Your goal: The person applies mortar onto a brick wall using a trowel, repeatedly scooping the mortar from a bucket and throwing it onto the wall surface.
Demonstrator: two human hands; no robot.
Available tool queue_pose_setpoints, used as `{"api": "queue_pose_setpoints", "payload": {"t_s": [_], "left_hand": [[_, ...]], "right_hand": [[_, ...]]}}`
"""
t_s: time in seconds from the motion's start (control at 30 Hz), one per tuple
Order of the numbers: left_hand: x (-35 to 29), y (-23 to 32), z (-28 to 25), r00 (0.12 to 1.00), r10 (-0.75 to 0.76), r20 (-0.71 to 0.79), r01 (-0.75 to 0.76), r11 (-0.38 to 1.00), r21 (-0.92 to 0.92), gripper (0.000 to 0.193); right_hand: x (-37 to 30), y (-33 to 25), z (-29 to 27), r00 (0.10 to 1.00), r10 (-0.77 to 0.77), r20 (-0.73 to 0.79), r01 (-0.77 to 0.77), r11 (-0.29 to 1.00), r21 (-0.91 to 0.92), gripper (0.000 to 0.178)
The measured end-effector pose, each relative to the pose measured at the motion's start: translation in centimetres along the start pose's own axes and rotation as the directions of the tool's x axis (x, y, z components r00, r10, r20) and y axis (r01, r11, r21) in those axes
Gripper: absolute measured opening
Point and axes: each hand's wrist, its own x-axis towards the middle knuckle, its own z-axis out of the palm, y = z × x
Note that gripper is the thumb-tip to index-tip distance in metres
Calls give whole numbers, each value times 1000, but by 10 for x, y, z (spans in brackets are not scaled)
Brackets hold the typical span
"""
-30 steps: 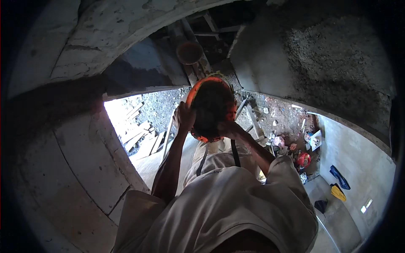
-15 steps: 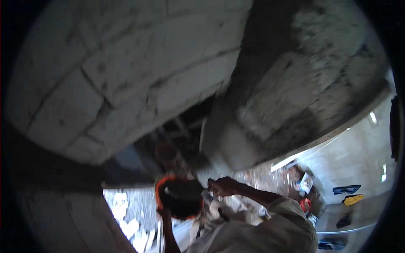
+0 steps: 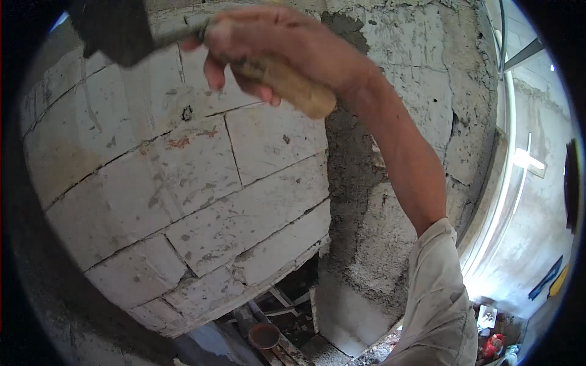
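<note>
Raised high at the upper middle, my right hand (image 3: 281, 46) is closed around the wooden handle of a trowel (image 3: 299, 91). Its dark blade (image 3: 116, 30) points to the upper left, and whether mortar lies on it is hard to tell. Behind the hand stands a wall of pale blocks (image 3: 201, 207) with dark joints and grey smears. A dark strip of mortar (image 3: 348, 165) runs down the wall to the right of the blocks. My right arm, in a light sleeve (image 3: 433, 293), reaches up from the lower right. My left hand is out of sight.
Below the wall's lower edge, a round reddish-brown container (image 3: 264, 335) stands by boards near a dark gap. White pipes (image 3: 510, 140) run along the right side. Clothes (image 3: 545, 277) hang at far right, above a red item (image 3: 493, 345) on the floor.
My right hand has risen with the trowel from beside the orange-rimmed bucket to high before the wall. My left hand and the bucket it held have left the picture as the view tilted up.
</note>
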Motion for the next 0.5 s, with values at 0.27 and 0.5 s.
{"api": "queue_pose_setpoints", "payload": {"t_s": [0.27, 0.5], "left_hand": [[3, 268, -38, 850, 420, 319, -305, 884, -354, 94], [-80, 418, -101, 413, 788, 457, -66, 526, -848, 97]], "right_hand": [[-120, 141, -153, 655, 406, -637, -601, 791, -115, 46], [-284, 7, -30, 464, 92, -881, -721, 617, -316, 28]]}}
